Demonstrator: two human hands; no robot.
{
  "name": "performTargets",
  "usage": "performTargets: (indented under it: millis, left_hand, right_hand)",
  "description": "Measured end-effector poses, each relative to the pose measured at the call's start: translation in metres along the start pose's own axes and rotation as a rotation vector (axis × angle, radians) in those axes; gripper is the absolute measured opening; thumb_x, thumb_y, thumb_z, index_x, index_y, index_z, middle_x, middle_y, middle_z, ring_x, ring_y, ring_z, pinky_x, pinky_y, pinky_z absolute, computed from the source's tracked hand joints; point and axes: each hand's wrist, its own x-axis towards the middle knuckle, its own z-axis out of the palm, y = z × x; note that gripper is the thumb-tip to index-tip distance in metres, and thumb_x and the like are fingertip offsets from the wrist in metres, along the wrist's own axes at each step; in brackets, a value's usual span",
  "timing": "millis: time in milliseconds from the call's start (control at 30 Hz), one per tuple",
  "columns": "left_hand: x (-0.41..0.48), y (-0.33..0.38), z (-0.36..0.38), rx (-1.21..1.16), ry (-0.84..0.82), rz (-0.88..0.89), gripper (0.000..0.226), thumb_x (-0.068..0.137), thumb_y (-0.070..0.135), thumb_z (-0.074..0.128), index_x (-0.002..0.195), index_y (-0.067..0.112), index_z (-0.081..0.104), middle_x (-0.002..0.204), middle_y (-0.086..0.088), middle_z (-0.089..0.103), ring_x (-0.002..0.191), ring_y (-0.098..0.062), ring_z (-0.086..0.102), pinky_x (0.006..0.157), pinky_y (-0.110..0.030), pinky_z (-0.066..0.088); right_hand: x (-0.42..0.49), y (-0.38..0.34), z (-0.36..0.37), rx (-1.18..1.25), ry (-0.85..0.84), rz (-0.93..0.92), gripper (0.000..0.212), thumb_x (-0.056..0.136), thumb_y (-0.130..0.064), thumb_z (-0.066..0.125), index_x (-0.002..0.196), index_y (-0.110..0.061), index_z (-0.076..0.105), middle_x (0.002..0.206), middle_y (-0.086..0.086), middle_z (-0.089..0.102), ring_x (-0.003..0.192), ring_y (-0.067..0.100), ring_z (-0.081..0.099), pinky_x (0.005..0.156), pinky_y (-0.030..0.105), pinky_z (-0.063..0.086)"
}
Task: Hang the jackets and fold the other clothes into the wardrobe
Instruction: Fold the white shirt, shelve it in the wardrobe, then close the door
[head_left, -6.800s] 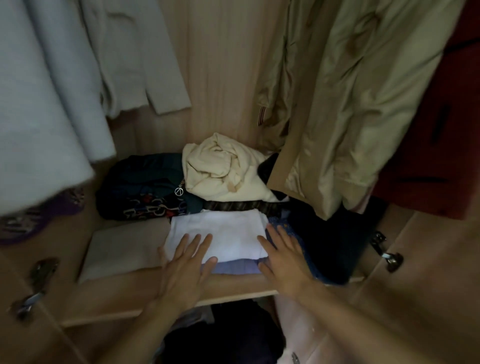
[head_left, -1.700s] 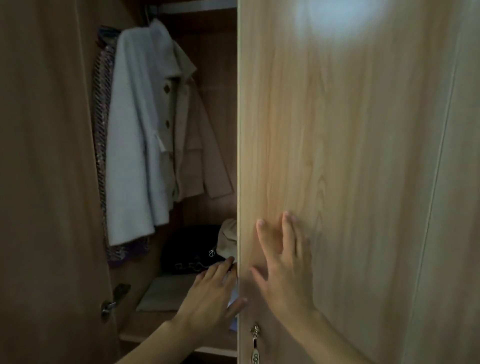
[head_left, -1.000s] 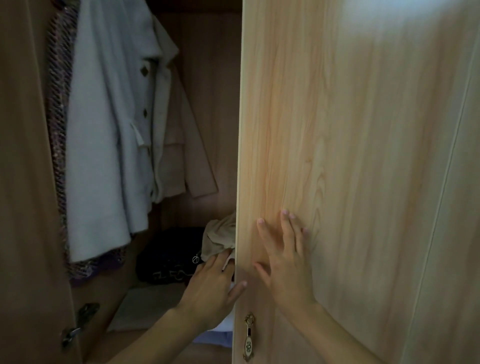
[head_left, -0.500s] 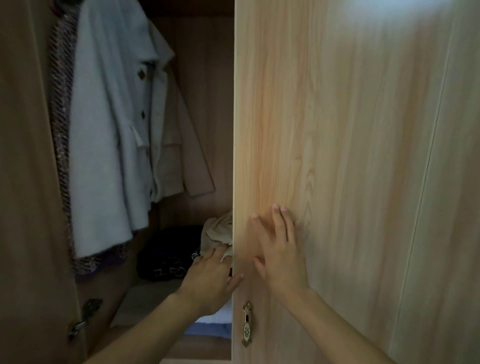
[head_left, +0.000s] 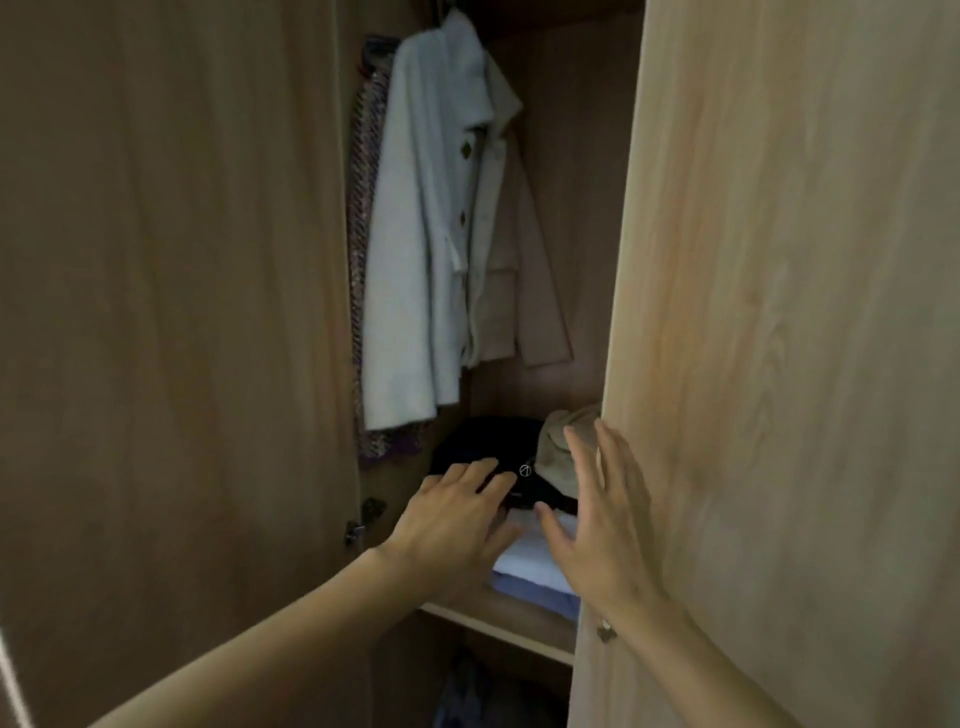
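Observation:
A pale grey jacket (head_left: 421, 249) hangs in the wardrobe gap, with a beige jacket (head_left: 519, 291) behind it and a tweed one (head_left: 366, 208) at its left. On the wooden shelf (head_left: 519, 618) lies a folded white and blue stack (head_left: 535, 564), a dark bag (head_left: 483, 441) and a crumpled cream garment (head_left: 558, 452). My left hand (head_left: 452, 525) reaches in above the shelf, fingers spread, holding nothing. My right hand (head_left: 602, 525) is open at the edge of the right wardrobe door (head_left: 779, 312).
The left wardrobe door (head_left: 166, 312) stands close on the left, with a metal hinge (head_left: 363, 517) at its inner edge. A small metal handle (head_left: 605, 631) sits low on the right door. Dark clothes lie below the shelf.
The right door has swung away to the right and the gap is wider. My right hand has slid from the door's face to its edge. My left hand stays inside.

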Motion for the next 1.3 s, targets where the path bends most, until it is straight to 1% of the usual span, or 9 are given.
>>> performTargets:
  millis: [333, 467, 600, 700, 767, 867, 933, 1200, 1300]
  left_hand:
    - [-0.135, -0.079, -0.077, -0.083, 0.223, -0.020, 0.062, 0.096, 0.063, 0.031, 0.150, 0.032, 0.030, 0.159, 0.006, 0.029, 0.144, -0.017, 0.029, 0.111, -0.039, 0.032]
    - [-0.196, -0.121, -0.109, -0.113, 0.420, -0.013, 0.057, 0.096, 0.059, 0.034, 0.142, 0.027, 0.043, 0.151, 0.005, 0.042, 0.140, -0.019, 0.036, 0.108, -0.040, 0.038]
    - [-0.237, -0.160, -0.147, -0.129, 0.661, 0.003, 0.049, 0.092, 0.042, 0.051, 0.135, 0.018, 0.053, 0.147, -0.005, 0.048, 0.141, -0.028, 0.036, 0.108, -0.048, 0.041]
    - [-0.248, -0.189, -0.169, -0.186, 0.797, -0.131, 0.070, 0.088, 0.036, 0.058, 0.150, 0.018, 0.033, 0.159, -0.008, 0.029, 0.145, -0.031, 0.028, 0.111, -0.047, 0.033]
    - [-0.245, -0.207, -0.176, -0.324, 0.781, -0.275, 0.088, 0.089, 0.034, 0.060, 0.157, 0.015, 0.008, 0.164, -0.011, 0.011, 0.149, -0.032, 0.018, 0.117, -0.045, 0.025]
    - [-0.233, -0.228, -0.173, -0.617, 0.582, -0.341, 0.086, 0.100, 0.038, 0.050, 0.157, 0.010, -0.008, 0.166, -0.012, 0.009, 0.152, -0.028, 0.014, 0.121, -0.041, 0.020]
    - [-0.227, -0.234, -0.164, -0.719, 0.488, -0.314, 0.079, 0.102, 0.043, 0.043, 0.158, 0.010, -0.003, 0.166, -0.009, 0.012, 0.150, -0.027, 0.022, 0.118, -0.039, 0.024]
    - [-0.222, -0.209, -0.144, -0.794, 0.577, -0.200, 0.058, 0.104, 0.028, 0.041, 0.152, 0.012, 0.012, 0.152, -0.010, 0.032, 0.131, -0.032, 0.043, 0.103, -0.041, 0.037]
    - [-0.221, -0.198, -0.141, -0.788, 0.589, -0.136, 0.051, 0.105, 0.021, 0.035, 0.151, 0.015, 0.013, 0.141, -0.009, 0.043, 0.111, -0.031, 0.054, 0.093, -0.046, 0.047]
  right_hand:
    - [-0.015, -0.149, -0.001, 0.029, -0.041, 0.047, 0.079, 0.089, -0.042, 0.067, 0.154, -0.018, 0.029, 0.160, 0.011, 0.026, 0.148, 0.030, 0.022, 0.116, 0.050, 0.031]
    - [-0.026, -0.233, 0.011, 0.026, -0.084, 0.019, 0.076, 0.092, -0.047, 0.060, 0.154, -0.021, 0.025, 0.162, 0.008, 0.021, 0.150, 0.026, 0.017, 0.119, 0.047, 0.027]
    - [-0.039, -0.287, 0.014, -0.011, -0.129, 0.014, 0.074, 0.092, -0.047, 0.058, 0.154, -0.028, 0.023, 0.163, 0.001, 0.016, 0.151, 0.020, 0.011, 0.121, 0.041, 0.022]
    - [-0.043, -0.302, 0.008, 0.004, -0.160, 0.039, 0.074, 0.093, -0.045, 0.058, 0.155, -0.030, 0.020, 0.163, -0.002, 0.014, 0.150, 0.017, 0.012, 0.121, 0.039, 0.023]
    - [-0.044, -0.305, 0.005, 0.043, -0.204, 0.076, 0.077, 0.094, -0.043, 0.059, 0.156, -0.031, 0.014, 0.164, -0.004, 0.011, 0.150, 0.016, 0.012, 0.119, 0.037, 0.025]
    - [-0.049, -0.306, -0.001, 0.086, -0.264, 0.109, 0.083, 0.094, -0.038, 0.062, 0.156, -0.033, 0.008, 0.165, -0.005, 0.009, 0.151, 0.014, 0.011, 0.118, 0.034, 0.026]
    - [-0.054, -0.304, -0.007, 0.093, -0.256, 0.104, 0.086, 0.093, -0.036, 0.064, 0.156, -0.036, 0.006, 0.165, -0.006, 0.008, 0.151, 0.014, 0.011, 0.119, 0.036, 0.028]
    - [-0.065, -0.283, -0.036, -0.009, -0.241, 0.123, 0.085, 0.093, -0.031, 0.064, 0.157, -0.032, 0.009, 0.164, -0.006, 0.013, 0.150, 0.013, 0.017, 0.120, 0.032, 0.025]
    - [-0.063, -0.282, -0.040, -0.015, -0.234, 0.121, 0.084, 0.093, -0.032, 0.065, 0.157, -0.032, 0.010, 0.164, -0.007, 0.014, 0.150, 0.012, 0.017, 0.120, 0.031, 0.025]
